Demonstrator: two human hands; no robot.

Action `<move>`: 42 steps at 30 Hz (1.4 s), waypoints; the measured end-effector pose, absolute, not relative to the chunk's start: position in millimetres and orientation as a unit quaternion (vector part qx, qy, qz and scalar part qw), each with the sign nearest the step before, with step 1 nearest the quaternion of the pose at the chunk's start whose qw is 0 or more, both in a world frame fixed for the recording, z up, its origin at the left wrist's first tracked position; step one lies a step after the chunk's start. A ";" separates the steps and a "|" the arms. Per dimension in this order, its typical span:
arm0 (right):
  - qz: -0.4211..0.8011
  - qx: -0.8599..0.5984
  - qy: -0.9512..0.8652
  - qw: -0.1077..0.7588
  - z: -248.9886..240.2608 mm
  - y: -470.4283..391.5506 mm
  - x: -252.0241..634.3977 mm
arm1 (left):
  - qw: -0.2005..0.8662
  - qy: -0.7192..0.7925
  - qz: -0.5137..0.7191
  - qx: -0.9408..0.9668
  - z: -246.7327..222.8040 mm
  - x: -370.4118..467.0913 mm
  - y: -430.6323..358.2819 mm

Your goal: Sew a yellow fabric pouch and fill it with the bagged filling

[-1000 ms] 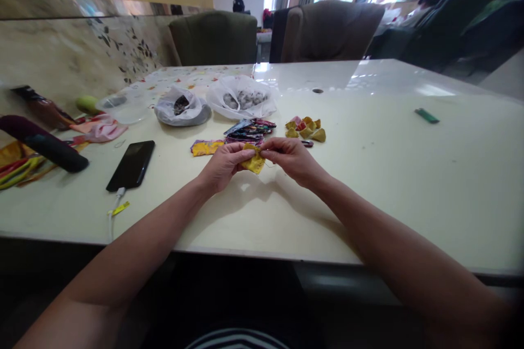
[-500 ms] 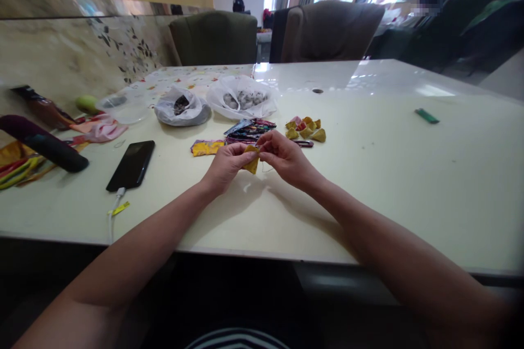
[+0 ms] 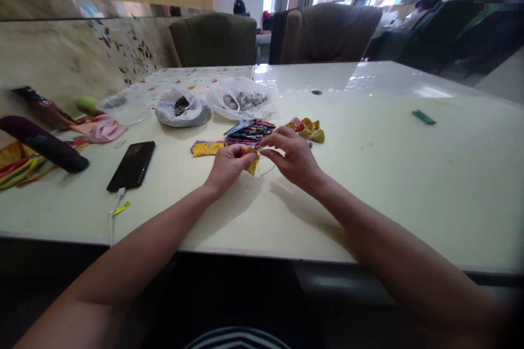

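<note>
Between its thumb and fingers, my left hand [image 3: 231, 163] pinches a small yellow cloth piece [image 3: 252, 164]. Just to the right, my right hand [image 3: 292, 155] is open, its thumb and fingertips apart beside the cloth's edge. A thin dark thread [image 3: 268, 170] loops below the cloth toward my right hand; whether a needle is there I cannot tell. Behind my hands lies a stack of dark patterned cloth pieces [image 3: 249, 130]. A flat yellow cloth piece [image 3: 208, 148] is left of it. Several small stuffed yellow cloth shapes [image 3: 315, 135] sit beyond my right hand, partly hidden by it.
Two white plastic bags, one with dark stuff [image 3: 180, 114] and one with greyish-white stuff [image 3: 241, 106], stand farther back. A phone [image 3: 131, 166] on a white cable lies left. A green lighter [image 3: 424, 116] is at the right. Cloths and a dark cylinder [image 3: 45, 144] fill the left edge.
My right hand has come away from the cloth slightly and its fingers have parted. More of the thread loop shows. My left hand keeps its pinch on the cloth.
</note>
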State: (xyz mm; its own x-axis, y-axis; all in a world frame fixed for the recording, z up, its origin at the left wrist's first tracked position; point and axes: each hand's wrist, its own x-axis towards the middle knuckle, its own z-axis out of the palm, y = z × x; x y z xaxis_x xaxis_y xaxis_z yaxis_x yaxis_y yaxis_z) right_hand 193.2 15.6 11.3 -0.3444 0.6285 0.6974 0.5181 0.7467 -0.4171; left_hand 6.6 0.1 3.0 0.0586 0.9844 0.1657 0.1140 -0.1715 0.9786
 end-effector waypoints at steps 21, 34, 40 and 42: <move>0.439 -0.331 -0.393 0.737 56.0 56.8 292.4 | 0.493 0.483 0.509 0.515 3.8 -7.7 15.6; 0.132 -0.472 -0.308 0.815 26.6 77.0 383.0 | 0.367 0.526 0.551 0.534 6.3 -26.8 31.9; 0.399 -0.481 -0.510 0.591 33.0 54.0 261.9 | 0.380 0.497 0.554 0.549 9.5 -19.4 22.8; 0.471 -0.458 -0.566 0.497 26.0 40.3 229.6 | 0.389 0.485 0.554 0.554 10.2 -16.4 19.3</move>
